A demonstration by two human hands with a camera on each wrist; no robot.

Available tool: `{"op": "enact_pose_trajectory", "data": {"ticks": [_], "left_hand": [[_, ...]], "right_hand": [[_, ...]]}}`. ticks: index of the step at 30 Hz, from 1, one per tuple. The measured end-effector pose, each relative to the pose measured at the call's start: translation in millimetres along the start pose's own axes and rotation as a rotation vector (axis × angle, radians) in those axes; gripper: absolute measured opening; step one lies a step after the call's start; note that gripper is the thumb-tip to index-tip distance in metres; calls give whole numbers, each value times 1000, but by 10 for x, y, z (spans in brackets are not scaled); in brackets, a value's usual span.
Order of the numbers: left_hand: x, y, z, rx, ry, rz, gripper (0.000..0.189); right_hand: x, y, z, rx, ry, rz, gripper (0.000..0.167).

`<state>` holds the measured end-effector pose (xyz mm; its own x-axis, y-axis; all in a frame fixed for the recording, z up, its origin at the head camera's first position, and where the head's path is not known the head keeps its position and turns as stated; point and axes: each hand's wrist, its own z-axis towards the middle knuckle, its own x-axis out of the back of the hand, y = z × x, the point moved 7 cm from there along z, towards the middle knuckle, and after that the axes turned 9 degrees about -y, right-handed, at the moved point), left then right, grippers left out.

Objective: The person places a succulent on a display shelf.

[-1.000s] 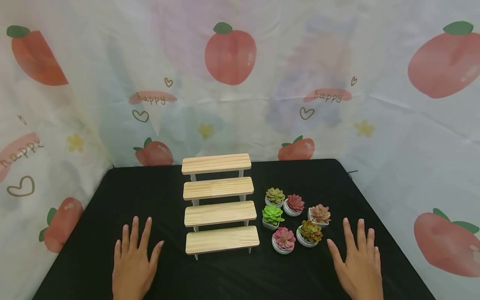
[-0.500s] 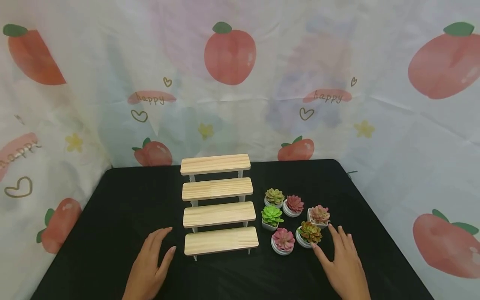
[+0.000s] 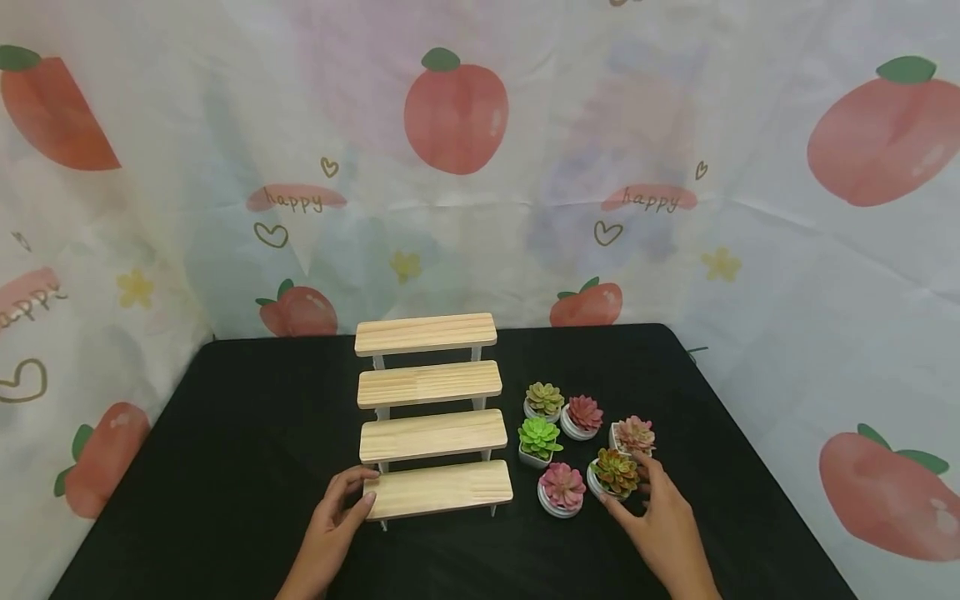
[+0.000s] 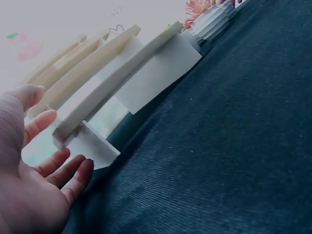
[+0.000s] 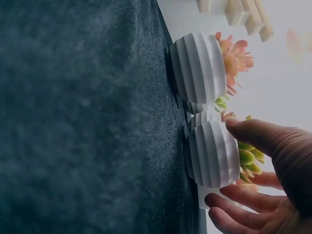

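Observation:
A four-step wooden display stand [image 3: 431, 437] with white supports stands left of several small potted succulents. My left hand [image 3: 333, 512] is at the left end of its lowest board; in the left wrist view the thumb and loosely spread fingers [image 4: 80, 178] lie around that end. My right hand [image 3: 656, 517] reaches around a white ribbed pot [image 5: 213, 153] with an orange-green succulent [image 3: 617, 472]. The thumb is at the pot's near rim, and the fingers are spread on its other side, close to it. This pot sits on the black table.
Close by stand a pink succulent [image 3: 562, 486], a bright green one [image 3: 539, 436], a pale green one [image 3: 544, 398], a red one [image 3: 584, 412] and a pale pink one [image 3: 634, 433]. A fruit-print curtain [image 3: 465, 250] hangs behind the black table [image 3: 247, 433].
Both hands have lifted from lying flat and moved inward: the left to the lowest board's end, the right to the orange-green succulent. The head view has shifted slightly.

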<state>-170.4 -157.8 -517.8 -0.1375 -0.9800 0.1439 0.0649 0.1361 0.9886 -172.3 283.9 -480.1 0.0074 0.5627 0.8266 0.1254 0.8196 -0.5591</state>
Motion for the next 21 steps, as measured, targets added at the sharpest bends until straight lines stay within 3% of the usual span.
{"op": "enact_pose_trajectory", "data": {"ticks": [6, 13, 21], "left_hand": [[83, 82, 106, -49, 77, -25, 25], [71, 276, 330, -141, 34, -26, 30], [9, 227, 483, -116, 23, -97, 30]], "right_hand": [[-30, 33, 15, -4, -10, 30, 85], [-25, 66, 19, -5, -28, 32, 83], [-64, 43, 83, 51, -57, 60, 86]]}}
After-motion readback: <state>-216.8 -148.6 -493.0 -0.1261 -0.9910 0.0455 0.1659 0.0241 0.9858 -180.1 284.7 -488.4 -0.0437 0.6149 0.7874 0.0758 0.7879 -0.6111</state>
